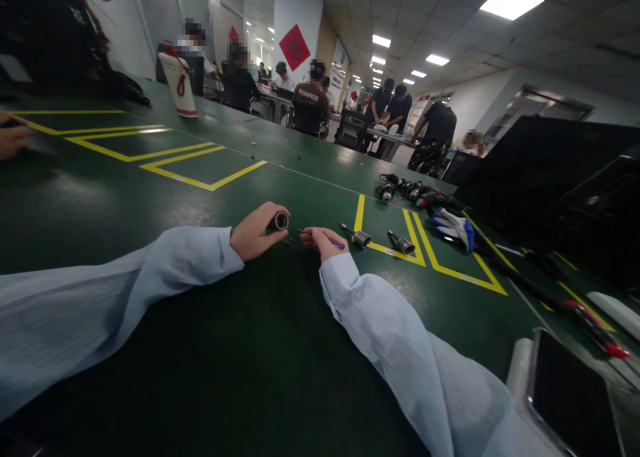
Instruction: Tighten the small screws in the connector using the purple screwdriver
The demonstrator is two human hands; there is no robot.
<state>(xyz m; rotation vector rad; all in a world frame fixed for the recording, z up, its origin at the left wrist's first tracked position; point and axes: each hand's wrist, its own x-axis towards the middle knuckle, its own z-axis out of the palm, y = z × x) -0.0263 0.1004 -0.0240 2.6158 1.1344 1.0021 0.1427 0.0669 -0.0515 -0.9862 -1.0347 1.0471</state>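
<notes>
My left hand (257,234) is closed around a short dark hollow metal cylinder (281,221), its round open end facing me. Just right of it, my right hand (323,240) pinches a thin purple-handled screwdriver (337,244), its fine tip pointing left toward the cylinder without touching it. A few tiny parts (289,241) lie on the green table (260,350) between the hands, too small to name. Beside my right hand rests a metal cup-shaped part with a shaft (361,238). A similar shafted part (403,244) lies further right.
Yellow tape outlines (213,185) mark the table. Dark tool parts (400,189) and a blue-white glove (454,229) lie at right, near a phone (573,390) and a red-black tool (595,329). A white cup (179,84) stands far left. Another person's hand (13,136) shows at the left edge.
</notes>
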